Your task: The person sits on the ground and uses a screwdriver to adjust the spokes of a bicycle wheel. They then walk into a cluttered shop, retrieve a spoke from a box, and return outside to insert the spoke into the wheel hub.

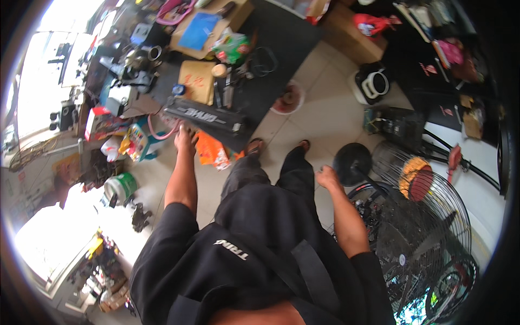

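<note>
My left hand (185, 138) hangs beside the near left edge of a black-topped table (281, 38), its fingers slightly apart and seemingly holding nothing. Just above it lies a long black case with pale lettering (205, 115), along the table's edge. A pink curved tube (158, 132) passes close to the hand's left, and an orange plastic bag (211, 150) is at its right, below the tabletop. My right hand (326, 177) is down at my side with fingers curled in, nothing visible in them. Nearest to it is a round black disc-shaped base (352, 164).
A large wire-caged fan (433, 216) stands at right, by a bicycle wheel (449, 287). On the table are a brown envelope (197, 81), a blue sheet (199, 31) and a green plastic bag (231, 45). A red basin (288, 98) sits on the tiled floor; a green-white bucket (120, 187) stands left.
</note>
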